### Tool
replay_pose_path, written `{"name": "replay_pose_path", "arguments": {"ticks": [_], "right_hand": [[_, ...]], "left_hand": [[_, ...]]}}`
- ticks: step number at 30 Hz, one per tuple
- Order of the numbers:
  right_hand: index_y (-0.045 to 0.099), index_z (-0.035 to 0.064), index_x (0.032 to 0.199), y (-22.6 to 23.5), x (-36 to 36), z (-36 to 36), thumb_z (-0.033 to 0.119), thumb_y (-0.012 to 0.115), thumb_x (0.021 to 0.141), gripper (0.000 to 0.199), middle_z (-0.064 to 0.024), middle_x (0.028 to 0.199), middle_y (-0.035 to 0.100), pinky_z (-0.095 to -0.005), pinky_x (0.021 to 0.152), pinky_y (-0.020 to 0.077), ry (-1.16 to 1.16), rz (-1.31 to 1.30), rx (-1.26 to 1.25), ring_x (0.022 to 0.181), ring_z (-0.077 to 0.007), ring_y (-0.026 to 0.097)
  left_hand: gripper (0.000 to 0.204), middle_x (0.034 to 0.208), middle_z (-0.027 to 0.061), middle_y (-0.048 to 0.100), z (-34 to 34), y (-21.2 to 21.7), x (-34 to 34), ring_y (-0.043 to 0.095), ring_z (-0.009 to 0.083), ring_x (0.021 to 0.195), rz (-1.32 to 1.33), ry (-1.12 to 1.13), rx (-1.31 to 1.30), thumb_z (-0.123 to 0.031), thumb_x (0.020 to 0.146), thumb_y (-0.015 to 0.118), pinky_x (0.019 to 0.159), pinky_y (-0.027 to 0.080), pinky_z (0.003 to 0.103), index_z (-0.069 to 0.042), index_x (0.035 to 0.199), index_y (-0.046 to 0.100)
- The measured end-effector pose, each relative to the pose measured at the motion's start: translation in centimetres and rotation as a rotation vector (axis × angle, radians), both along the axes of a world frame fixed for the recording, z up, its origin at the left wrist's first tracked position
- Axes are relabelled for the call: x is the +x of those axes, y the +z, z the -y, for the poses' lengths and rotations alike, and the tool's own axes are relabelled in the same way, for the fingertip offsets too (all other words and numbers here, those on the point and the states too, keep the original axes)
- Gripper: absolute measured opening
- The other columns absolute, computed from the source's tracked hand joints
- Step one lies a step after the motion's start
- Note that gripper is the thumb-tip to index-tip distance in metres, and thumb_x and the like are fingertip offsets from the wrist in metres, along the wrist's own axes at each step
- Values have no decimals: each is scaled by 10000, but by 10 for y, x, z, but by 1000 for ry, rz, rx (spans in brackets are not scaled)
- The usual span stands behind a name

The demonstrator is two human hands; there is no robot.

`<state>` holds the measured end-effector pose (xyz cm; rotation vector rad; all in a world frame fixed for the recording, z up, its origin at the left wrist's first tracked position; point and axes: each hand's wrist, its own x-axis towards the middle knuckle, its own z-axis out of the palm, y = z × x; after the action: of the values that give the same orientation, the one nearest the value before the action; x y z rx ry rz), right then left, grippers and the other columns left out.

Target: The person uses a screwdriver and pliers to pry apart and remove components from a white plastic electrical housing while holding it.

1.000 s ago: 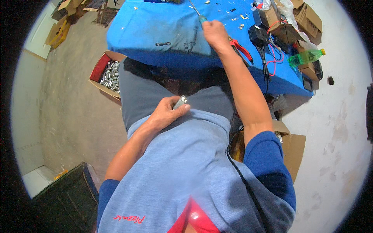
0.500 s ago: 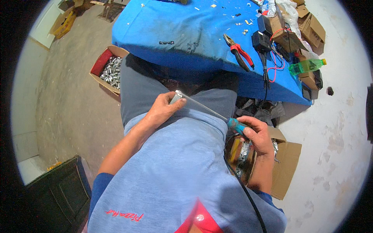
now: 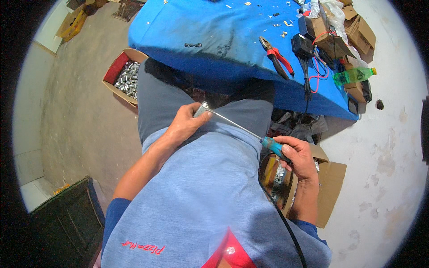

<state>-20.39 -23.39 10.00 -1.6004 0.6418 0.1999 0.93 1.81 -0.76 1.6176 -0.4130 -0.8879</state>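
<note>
Your left hand (image 3: pixel 185 125) pinches small metal fitting (image 3: pixel 202 109) over lap, below blue bench (image 3: pixel 214 40). Your right hand (image 3: pixel 297 154), grip closed on teal-handled screwdriver (image 3: pixel 272 145), tip at fitting. Keep shaft in line with screw; brace fitting firmly so tip doesn't slip.

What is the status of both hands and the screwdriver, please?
Left hand grips small metal part over lap. Right hand grips screwdriver by blue handle, tip at the part. Nothing between them.
</note>
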Motion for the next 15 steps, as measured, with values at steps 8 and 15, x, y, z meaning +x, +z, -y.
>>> {"name": "replay_pose_path", "arguments": {"ticks": [8,15], "right_hand": [[575,9,1232,2,10,-4,258,568,939,385,-167,843,694,-164,398,403,18,-12,93,505,-77,578],[581,9,1210,-24,2,5,254,611,921,380,-185,875,687,-162,392,394,-78,13,435,497,-83,573]], "left_hand": [[316,796,6,556,2,-10,1,467,91,761,95,16,-8,-313,904,609,672,411,279,3,908,612],[302,812,-8,553,4,-12,0,459,86,769,105,20,-25,-295,920,611,666,407,274,5,957,606]]}}
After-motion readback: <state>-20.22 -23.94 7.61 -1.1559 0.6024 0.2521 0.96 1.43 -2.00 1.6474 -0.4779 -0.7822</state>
